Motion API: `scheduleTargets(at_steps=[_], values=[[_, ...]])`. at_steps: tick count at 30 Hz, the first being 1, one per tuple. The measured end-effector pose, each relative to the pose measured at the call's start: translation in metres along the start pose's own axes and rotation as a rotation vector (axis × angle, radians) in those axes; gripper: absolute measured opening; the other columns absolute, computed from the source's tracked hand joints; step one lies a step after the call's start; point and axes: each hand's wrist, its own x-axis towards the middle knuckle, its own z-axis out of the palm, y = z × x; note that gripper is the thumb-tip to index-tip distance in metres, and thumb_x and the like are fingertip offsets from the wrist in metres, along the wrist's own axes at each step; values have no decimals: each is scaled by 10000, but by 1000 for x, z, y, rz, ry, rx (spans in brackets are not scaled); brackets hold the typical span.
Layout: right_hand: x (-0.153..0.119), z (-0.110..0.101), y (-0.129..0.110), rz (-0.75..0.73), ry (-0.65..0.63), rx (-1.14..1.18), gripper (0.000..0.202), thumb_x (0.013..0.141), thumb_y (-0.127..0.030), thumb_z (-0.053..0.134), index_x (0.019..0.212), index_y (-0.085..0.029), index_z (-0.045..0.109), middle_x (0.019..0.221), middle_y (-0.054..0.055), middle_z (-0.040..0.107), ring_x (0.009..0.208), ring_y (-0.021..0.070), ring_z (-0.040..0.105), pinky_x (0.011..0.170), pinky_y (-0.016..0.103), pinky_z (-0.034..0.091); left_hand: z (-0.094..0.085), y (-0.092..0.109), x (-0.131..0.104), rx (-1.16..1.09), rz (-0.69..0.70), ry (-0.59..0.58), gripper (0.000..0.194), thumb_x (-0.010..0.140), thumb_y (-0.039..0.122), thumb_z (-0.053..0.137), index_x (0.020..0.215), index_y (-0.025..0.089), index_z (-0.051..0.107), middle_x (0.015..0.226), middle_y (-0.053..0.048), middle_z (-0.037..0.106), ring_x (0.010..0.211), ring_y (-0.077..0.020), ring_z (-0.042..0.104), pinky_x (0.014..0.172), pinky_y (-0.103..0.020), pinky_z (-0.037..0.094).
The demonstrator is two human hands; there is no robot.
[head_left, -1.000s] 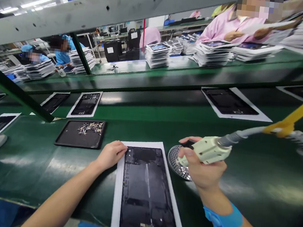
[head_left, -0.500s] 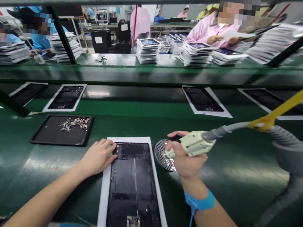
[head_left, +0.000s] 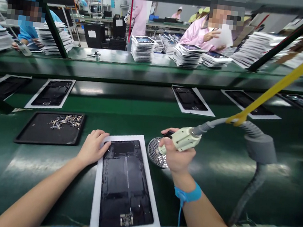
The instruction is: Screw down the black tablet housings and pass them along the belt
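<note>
An opened black tablet body (head_left: 128,187) lies on a white sheet (head_left: 97,195) in front of me. My left hand (head_left: 93,147) rests at the sheet's upper left corner, fingers apart, with fingertips at the tablet's edge. My right hand (head_left: 177,158) is wrapped round a pale green handheld tool (head_left: 186,139), to the right of the tablet. The tool's front end is over a round perforated metal dish (head_left: 154,154). A grey hose (head_left: 210,124) runs from the tool's back. A blue band (head_left: 190,193) circles my right wrist.
A black tray (head_left: 42,130) with small metal parts is at the left. More tablet bodies on sheets (head_left: 190,99) lie along the far side. A yellow strap (head_left: 286,85) holds the hose. Behind are stacks (head_left: 142,49) and people, one in pink (head_left: 196,33).
The view has shifted, so the bench items appear further left. Both hands keep their places by the tablet and on the tool. The person in pink has raised a white sheet.
</note>
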Motion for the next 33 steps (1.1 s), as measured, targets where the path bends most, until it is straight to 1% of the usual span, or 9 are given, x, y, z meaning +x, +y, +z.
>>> scheduleTargets(at_steps=[3, 6, 12, 15, 18, 20, 24, 29, 33], values=[[1, 1, -1, 14, 6, -3, 189, 815, -284, 765, 962, -201, 680, 817, 20, 734, 508, 127, 644, 504, 280, 564, 2, 1, 14, 42, -97, -80, 263, 988, 363, 519, 1045, 204, 720, 1016, -101, 702, 986, -273, 609, 872, -397, 477], [2, 1, -1, 11, 20, -5, 196, 814, -299, 764, 962, -202, 680, 823, 23, 737, 507, 128, 643, 506, 286, 565, 4, 3, 24, -20, -115, -175, 265, 1004, 331, 490, 921, 213, 712, 937, -70, 714, 934, -244, 628, 863, -366, 468], [3, 2, -1, 5, 19, -7, 223, 807, -324, 773, 968, -207, 672, 825, 24, 740, 496, 128, 638, 493, 288, 565, 8, 7, 28, -138, -91, -105, 275, 994, 349, 498, 912, 209, 720, 930, -67, 717, 923, -233, 641, 857, -361, 491], [4, 2, 2, 21, 42, -21, 235, 810, -321, 774, 988, -207, 671, 831, 22, 740, 506, 124, 638, 518, 289, 574, 4, 0, 27, -205, -54, -78, 268, 973, 299, 476, 1000, 205, 725, 965, -66, 730, 945, -225, 648, 889, -361, 509], [5, 1, 5, 31, 59, -33, 235, 812, -304, 774, 998, -203, 672, 799, 14, 732, 513, 123, 636, 528, 285, 570, -2, -11, 25, -253, 30, -82, 302, 925, 219, 456, 1076, 201, 717, 1046, -67, 737, 1008, -218, 647, 938, -364, 515], [6, 0, 7, 34, 68, -47, 231, 810, -302, 776, 990, -201, 673, 786, 11, 729, 511, 123, 632, 524, 282, 567, -5, -16, 24, -258, 70, -106, 285, 918, 224, 475, 1057, 204, 723, 1066, -68, 735, 1029, -220, 639, 952, -371, 514], [7, -1, 10, 33, 91, -72, 228, 799, -306, 779, 973, -204, 670, 799, 10, 734, 507, 120, 628, 528, 283, 574, -5, -19, 22, -239, 83, -126, 239, 950, 293, 522, 998, 210, 741, 1060, -70, 725, 1019, -223, 624, 948, -385, 508], [7, 0, 12, 25, 108, -72, 213, 802, -275, 782, 976, -198, 686, 832, 15, 739, 520, 112, 633, 562, 278, 572, -2, -18, 21, -225, 94, -107, 234, 962, 299, 535, 988, 215, 751, 1041, -66, 720, 992, -217, 622, 920, -376, 509], [7, 0, 13, 27, 116, -74, 236, 795, -309, 796, 970, -196, 685, 830, 17, 743, 507, 113, 624, 539, 276, 563, -2, -17, 21, -226, 105, -96, 240, 969, 298, 526, 982, 215, 750, 1031, -66, 723, 982, -217, 628, 906, -380, 510]])
